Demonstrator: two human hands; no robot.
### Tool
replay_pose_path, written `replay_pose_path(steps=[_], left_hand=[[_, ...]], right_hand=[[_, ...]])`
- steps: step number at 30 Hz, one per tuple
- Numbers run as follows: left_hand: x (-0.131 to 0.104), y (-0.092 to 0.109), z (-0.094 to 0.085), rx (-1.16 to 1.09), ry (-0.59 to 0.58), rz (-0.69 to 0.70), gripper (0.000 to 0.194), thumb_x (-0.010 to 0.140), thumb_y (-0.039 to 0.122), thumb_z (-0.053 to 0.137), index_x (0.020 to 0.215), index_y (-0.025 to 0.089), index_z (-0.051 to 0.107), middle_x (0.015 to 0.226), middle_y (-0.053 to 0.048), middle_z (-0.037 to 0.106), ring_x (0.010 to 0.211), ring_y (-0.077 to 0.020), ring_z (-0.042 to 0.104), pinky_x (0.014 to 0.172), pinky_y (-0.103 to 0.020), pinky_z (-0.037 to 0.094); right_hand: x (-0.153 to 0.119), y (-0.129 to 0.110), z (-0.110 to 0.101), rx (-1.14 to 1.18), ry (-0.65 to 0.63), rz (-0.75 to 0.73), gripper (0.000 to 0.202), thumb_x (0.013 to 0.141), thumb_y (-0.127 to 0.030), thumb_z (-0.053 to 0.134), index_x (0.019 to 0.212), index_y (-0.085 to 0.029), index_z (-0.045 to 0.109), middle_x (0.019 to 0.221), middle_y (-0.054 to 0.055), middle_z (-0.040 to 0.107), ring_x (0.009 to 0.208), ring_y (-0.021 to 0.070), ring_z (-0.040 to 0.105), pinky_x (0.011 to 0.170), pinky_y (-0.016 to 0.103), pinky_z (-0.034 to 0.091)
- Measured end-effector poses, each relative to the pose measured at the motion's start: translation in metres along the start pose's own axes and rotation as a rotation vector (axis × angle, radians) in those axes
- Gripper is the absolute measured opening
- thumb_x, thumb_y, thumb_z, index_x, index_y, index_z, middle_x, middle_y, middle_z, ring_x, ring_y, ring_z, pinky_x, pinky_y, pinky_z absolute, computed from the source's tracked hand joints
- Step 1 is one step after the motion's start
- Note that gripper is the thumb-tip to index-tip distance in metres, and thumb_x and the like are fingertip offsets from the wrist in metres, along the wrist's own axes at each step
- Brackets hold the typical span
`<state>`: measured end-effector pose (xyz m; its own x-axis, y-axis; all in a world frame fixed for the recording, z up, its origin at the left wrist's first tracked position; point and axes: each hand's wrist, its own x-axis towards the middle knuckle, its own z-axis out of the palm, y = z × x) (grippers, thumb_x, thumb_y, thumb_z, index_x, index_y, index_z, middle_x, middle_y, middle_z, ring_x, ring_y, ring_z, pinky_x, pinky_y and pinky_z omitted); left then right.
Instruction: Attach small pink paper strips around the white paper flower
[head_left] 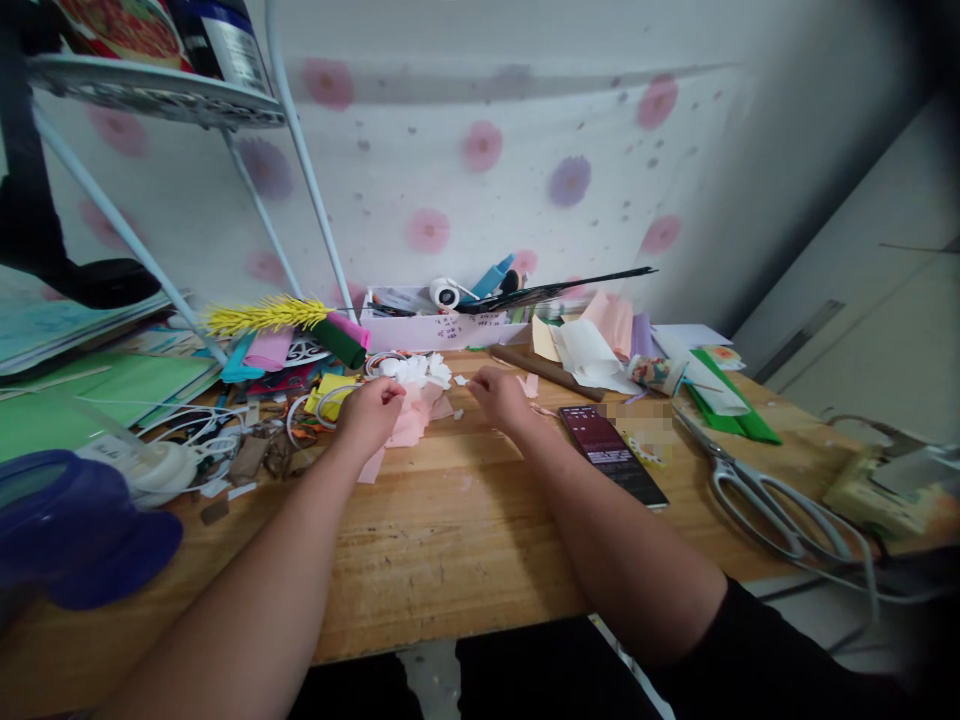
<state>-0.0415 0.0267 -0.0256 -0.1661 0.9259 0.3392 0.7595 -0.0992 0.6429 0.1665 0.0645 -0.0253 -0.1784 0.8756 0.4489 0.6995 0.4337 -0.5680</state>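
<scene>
From where I stand, what matters is the narrow space between the hands: the peach paper (409,422) lies just to the right of the left hand (369,415), its crumpled length running from the white ruffled cluster (426,371) back toward the person and slightly leftward. The left hand is plainly the nearer, its fingers at the paper's left edge; the right hand (498,396) is off to the right, with bare tabletop (450,540) between it and the paper. The left fingers are bent in toward the thumb, though I can't tell whether they pinch the paper. The right fingers are bunched too, pointing toward a small white scrap (460,380) just beside them; whether they grip anything, I can't make out. Counting around them, I see two hands, one peach heap, one white cluster beyond it, one phone (613,456) by the right forearm, one pair of scissors (721,461) farther right, one yellow sprig (266,315) and one dark green roll (339,343) on the left, and one long box (435,333) against the wall.
</scene>
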Motion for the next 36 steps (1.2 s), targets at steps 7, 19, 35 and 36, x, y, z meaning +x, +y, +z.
replay_pose_path(steps=[7, 19, 35, 36], left_hand=[[-0.004, 0.006, 0.005, -0.022, -0.043, 0.086, 0.016, 0.066, 0.028, 0.048, 0.073, 0.022, 0.060, 0.072, 0.000, 0.062, 0.064, -0.0143, 0.054, 0.056, -0.024, 0.036], [-0.018, 0.032, 0.018, -0.595, -0.276, 0.016, 0.027, 0.060, 0.028, 0.060, 0.084, 0.017, 0.052, 0.082, -0.003, 0.062, 0.071, -0.0144, 0.058, 0.062, -0.027, 0.045], [-0.023, 0.045, 0.005, -0.717, -0.374, -0.231, 0.024, 0.063, 0.036, 0.057, 0.075, 0.016, 0.052, 0.066, 0.001, 0.055, 0.056, -0.0088, 0.053, 0.051, -0.022, 0.042], [-0.023, 0.044, 0.004, -0.717, -0.381, -0.225, 0.023, 0.064, 0.036, 0.056, 0.074, 0.016, 0.052, 0.066, 0.001, 0.054, 0.057, -0.0084, 0.052, 0.051, -0.022, 0.042]], right_hand=[[-0.009, -0.004, 0.009, -0.165, -0.326, -0.235, 0.009, 0.065, -0.016, 0.052, 0.066, -0.016, 0.061, 0.076, 0.004, 0.061, 0.069, 0.0118, 0.051, 0.060, 0.020, 0.033], [-0.013, -0.028, 0.012, 0.541, -0.224, 0.021, 0.013, 0.065, -0.026, 0.055, 0.068, -0.014, 0.059, 0.065, 0.000, 0.058, 0.059, 0.0084, 0.050, 0.057, 0.020, 0.037], [-0.018, -0.046, 0.009, 0.974, -0.054, 0.169, 0.014, 0.060, -0.027, 0.061, 0.065, -0.015, 0.057, 0.060, -0.003, 0.053, 0.056, 0.0070, 0.047, 0.057, 0.021, 0.038], [-0.018, -0.046, 0.009, 0.975, -0.048, 0.168, 0.013, 0.060, -0.026, 0.060, 0.065, -0.014, 0.057, 0.060, -0.003, 0.053, 0.056, 0.0070, 0.047, 0.057, 0.021, 0.038]])
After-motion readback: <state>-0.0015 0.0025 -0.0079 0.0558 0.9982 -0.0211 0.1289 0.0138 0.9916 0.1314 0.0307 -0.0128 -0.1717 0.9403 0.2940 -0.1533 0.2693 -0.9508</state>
